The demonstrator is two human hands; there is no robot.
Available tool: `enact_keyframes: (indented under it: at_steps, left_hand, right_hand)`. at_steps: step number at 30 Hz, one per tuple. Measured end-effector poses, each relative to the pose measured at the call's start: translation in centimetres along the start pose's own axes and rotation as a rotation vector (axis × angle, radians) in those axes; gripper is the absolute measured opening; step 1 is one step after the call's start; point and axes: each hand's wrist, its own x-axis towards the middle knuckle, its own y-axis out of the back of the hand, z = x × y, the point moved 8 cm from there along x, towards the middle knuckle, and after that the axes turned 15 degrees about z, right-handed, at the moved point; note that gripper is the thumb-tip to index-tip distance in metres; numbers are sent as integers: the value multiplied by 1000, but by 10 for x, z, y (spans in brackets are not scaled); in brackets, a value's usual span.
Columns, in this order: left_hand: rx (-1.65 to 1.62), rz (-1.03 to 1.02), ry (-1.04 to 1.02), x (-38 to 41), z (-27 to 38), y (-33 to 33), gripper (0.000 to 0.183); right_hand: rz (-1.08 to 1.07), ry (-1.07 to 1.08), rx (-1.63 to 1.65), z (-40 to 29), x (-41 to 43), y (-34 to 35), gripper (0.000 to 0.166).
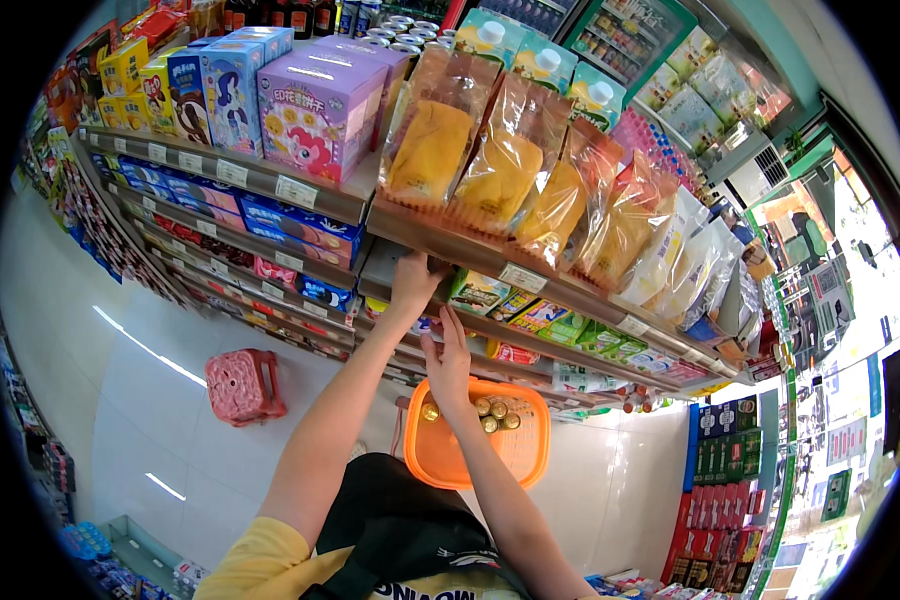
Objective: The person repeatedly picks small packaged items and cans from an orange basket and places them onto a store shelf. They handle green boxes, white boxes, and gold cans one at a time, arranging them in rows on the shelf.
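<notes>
My left hand [414, 283] reaches into the shelf level below the packaged bread. Its fingers are partly hidden under the upper shelf board, so what they touch cannot be made out. Lower and to the right, my right hand [448, 361] is held up with fingers extended at the lower shelf's front edge, holding nothing visible. A green drink carton pack [478, 291] lies on that level just right of my left hand. Bread in clear bags [429, 154] stands in a row above. Beneath my right forearm is an orange plastic basket [439, 465] containing several gold-topped cans or bottles [499, 409].
A red plastic stool [241, 386] stands on the tiled floor at left. Purple biscuit boxes [319, 112] and blue biscuit packs [300, 225] fill the adjoining shelves. Stacked drink cases [720, 517] are at lower right, near the bright shopfront. A drinks fridge [622, 45] stands behind.
</notes>
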Motion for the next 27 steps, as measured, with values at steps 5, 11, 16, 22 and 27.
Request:
enact_keyframes:
  at_steps: [5,11,16,22,27]
  left_hand:
    - [107,-4,127,-9,6,14,50]
    - [-192,154,65,-71,72,57,32]
    - [-218,-195,24,-193,87,44,11]
    - [-8,-554,136,-313,52,6,6]
    - [61,-725,174,-372,33,-34,8]
  right_hand:
    - [19,-23,61,7,-13,15,45]
    - [75,-199,97,45,-49,46,26]
    - [78,-214,-181,94,-107,66,11]
    - [-93,-351,-551,180,-197,92,32]
    - [-229,-524,-652,236,-243,104,20]
